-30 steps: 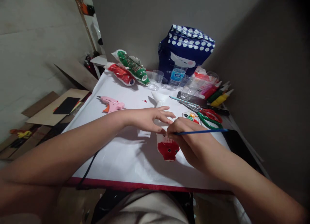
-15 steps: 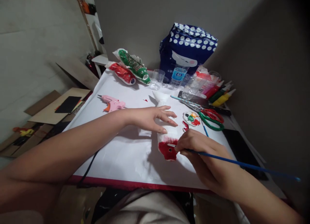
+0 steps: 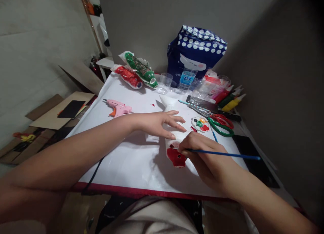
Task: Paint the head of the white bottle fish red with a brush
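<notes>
A white fish-shaped craft piece [image 3: 177, 161] lies on the table with its tail pointing away from me and its head, painted red with a black eye, nearest me. My left hand [image 3: 168, 124] rests across its white body, fingers spread and palm down. A blue-handled paintbrush [image 3: 225, 153] is pinched in my right hand [image 3: 202, 156], its tip at the upper edge of the red paint; the fingers partly cover the tip and the head. Just beyond my right hand sits a small paint palette [image 3: 200, 124] with blobs of red, green, orange and black.
Red and green scissors [image 3: 220, 126] lie right of the palette. A pink glue gun [image 3: 117, 108] lies left. Behind stand a finished red fish [image 3: 129, 77], a green fish [image 3: 141, 70], plastic cups [image 3: 166, 80], a water bottle [image 3: 186, 79], paint bottles [image 3: 233, 100] and a blue bag [image 3: 197, 48].
My right hand has shifted left and slightly up over the fish's head, and the brush handle has swung to a more level angle. My left hand has hardly moved.
</notes>
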A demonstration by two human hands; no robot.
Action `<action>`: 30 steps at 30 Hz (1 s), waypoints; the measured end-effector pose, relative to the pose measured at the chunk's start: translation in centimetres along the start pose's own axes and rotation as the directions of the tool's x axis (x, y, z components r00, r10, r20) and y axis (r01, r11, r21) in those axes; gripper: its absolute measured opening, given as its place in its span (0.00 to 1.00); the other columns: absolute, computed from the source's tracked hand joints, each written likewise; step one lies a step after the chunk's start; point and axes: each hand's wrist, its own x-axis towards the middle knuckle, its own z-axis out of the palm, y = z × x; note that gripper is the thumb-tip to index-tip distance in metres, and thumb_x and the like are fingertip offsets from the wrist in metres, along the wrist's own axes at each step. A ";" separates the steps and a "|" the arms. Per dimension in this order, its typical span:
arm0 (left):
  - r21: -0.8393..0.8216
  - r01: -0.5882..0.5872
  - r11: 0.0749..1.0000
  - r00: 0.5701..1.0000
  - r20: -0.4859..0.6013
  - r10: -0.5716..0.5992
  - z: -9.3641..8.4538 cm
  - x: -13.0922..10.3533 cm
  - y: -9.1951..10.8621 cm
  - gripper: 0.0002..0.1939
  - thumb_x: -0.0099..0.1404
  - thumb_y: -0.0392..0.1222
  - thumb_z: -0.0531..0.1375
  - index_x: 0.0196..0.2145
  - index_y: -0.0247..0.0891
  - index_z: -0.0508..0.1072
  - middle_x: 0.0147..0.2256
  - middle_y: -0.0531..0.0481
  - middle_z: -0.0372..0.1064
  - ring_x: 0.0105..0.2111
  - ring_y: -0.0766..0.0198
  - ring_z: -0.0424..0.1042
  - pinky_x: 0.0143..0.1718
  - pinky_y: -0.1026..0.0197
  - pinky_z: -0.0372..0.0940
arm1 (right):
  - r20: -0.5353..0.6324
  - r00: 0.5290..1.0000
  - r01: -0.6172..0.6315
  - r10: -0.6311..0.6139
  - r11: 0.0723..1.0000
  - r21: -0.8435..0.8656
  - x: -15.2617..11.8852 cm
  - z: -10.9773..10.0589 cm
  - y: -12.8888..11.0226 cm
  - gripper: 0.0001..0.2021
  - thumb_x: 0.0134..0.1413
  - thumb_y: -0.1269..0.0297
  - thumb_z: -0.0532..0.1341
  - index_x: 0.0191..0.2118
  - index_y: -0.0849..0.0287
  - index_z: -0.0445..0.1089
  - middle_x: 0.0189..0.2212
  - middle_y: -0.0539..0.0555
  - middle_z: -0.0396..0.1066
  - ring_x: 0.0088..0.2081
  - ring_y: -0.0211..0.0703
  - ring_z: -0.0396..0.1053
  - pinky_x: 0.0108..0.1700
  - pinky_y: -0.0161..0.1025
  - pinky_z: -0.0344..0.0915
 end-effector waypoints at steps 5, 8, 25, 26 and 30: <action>0.020 0.003 1.000 1.000 0.005 -0.003 0.1 0.1 0.0 0.25 0.69 0.46 0.65 0.62 0.48 0.74 0.73 0.47 0.54 0.76 0.48 0.37 0.73 0.39 0.42 | -0.035 0.999 0.031 -0.031 1.000 0.000 0.3 0.2 0.0 0.10 0.65 0.80 0.55 0.39 0.56 0.64 0.32 0.51 0.70 0.32 0.38 0.67 0.37 0.34 0.66; 0.030 0.004 1.000 1.000 0.010 -0.005 0.1 0.2 -0.1 0.25 0.69 0.48 0.65 0.63 0.47 0.74 0.73 0.47 0.53 0.76 0.49 0.36 0.73 0.39 0.41 | -0.003 1.000 0.008 -0.008 1.000 -0.012 0.6 0.3 -0.1 0.11 0.65 0.80 0.54 0.38 0.56 0.64 0.31 0.51 0.71 0.32 0.39 0.67 0.37 0.35 0.66; 0.005 -0.025 1.000 1.000 -0.012 0.025 0.2 0.2 -0.1 0.24 0.68 0.47 0.65 0.61 0.47 0.75 0.71 0.47 0.57 0.76 0.49 0.37 0.73 0.40 0.41 | 0.089 0.996 0.028 -0.019 0.995 -0.100 0.4 0.3 -0.7 0.13 0.57 0.83 0.55 0.39 0.57 0.66 0.34 0.54 0.71 0.34 0.41 0.67 0.36 0.35 0.66; 0.006 -0.029 1.000 1.000 -0.011 0.029 0.2 0.2 -0.2 0.24 0.69 0.47 0.65 0.61 0.47 0.75 0.72 0.46 0.57 0.76 0.49 0.36 0.73 0.40 0.41 | 0.103 0.995 0.021 -0.011 0.995 -0.093 0.2 0.3 -0.7 0.14 0.56 0.84 0.55 0.40 0.57 0.66 0.35 0.55 0.71 0.34 0.42 0.68 0.36 0.35 0.66; 0.001 -0.031 1.000 0.999 -0.012 0.031 0.3 0.2 -0.2 0.24 0.68 0.47 0.65 0.61 0.47 0.75 0.72 0.47 0.57 0.76 0.49 0.37 0.73 0.41 0.42 | 0.080 0.995 0.061 -0.052 0.992 -0.114 0.2 0.4 -0.6 0.14 0.56 0.84 0.54 0.39 0.56 0.63 0.34 0.54 0.71 0.34 0.42 0.66 0.37 0.36 0.66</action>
